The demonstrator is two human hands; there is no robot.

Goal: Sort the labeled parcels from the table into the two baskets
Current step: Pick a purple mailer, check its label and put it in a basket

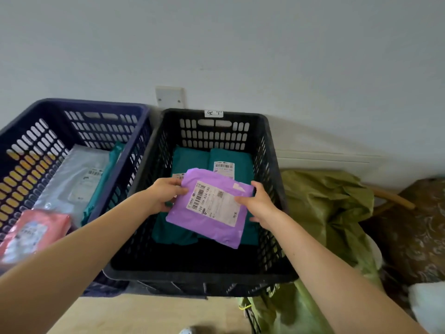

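Now, black basket (192,277): I see teal parcels (190,160).
Blue basket (91,103): grey parcel (79,165), pink parcel (36,227).
Left hand (163,195), right hand (260,204): grasping purple parcel (212,229).

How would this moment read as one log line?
purple parcel | gripped by left hand, right hand | inside black basket, over teal parcels

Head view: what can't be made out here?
- paper tag on the black basket: writing too small to read.
- pink parcel: blurred and cut by the left edge, so its label is unreadable.
- teal parcels: partly under the purple parcel, left hand and right hand; count and labels unclear.
- purple parcel: resting or held above, cannot tell.
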